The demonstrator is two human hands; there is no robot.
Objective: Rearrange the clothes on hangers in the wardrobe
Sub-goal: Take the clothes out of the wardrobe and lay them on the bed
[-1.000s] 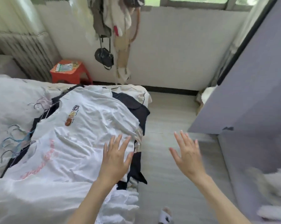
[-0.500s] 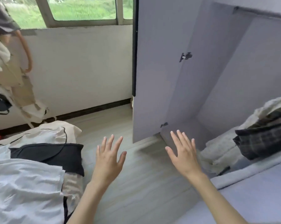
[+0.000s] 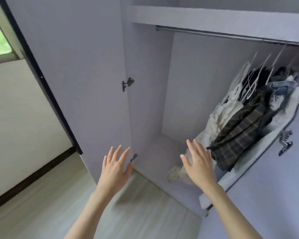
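**Empty hands turn from the bed to the open wardrobe**

While a second ago both hands hovered over a heap of shirts on a bed, they now hang in front of the open wardrobe (image 3: 193, 87), so the view has swung right round from the pile to the place where the garments belong. Nearest the camera, the left hand (image 3: 115, 167) is spread flat with straight fingers and holds nothing; it floats just before the lower edge of the open door (image 3: 73, 66), close to the bottom hinge (image 3: 133, 157). Beside it, the right hand (image 3: 197, 165) is equally open and empty, palm down, in front of the wardrobe's lower opening.

Just beyond the right hand, pale crumpled fabric (image 3: 177, 173) lies on the wardrobe floor. Farther in and to the right, a dark plaid garment (image 3: 240, 131) slumps over light-coloured clothing (image 3: 219, 112), with dark and denim pieces packed behind it. White hangers (image 3: 252, 78) lean at steep angles among these clothes, bunched at the right end of the rail (image 3: 222, 34). The left stretch of that rail is bare, and the left part of the compartment stands open to its back panel.

Judging from this, nothing has been carried across: the turn brings the person to the wardrobe empty-handed, probably to sort the crowded, slumped bundle or space it along the bare rail. Tilted hooks could tangle if pulled together.
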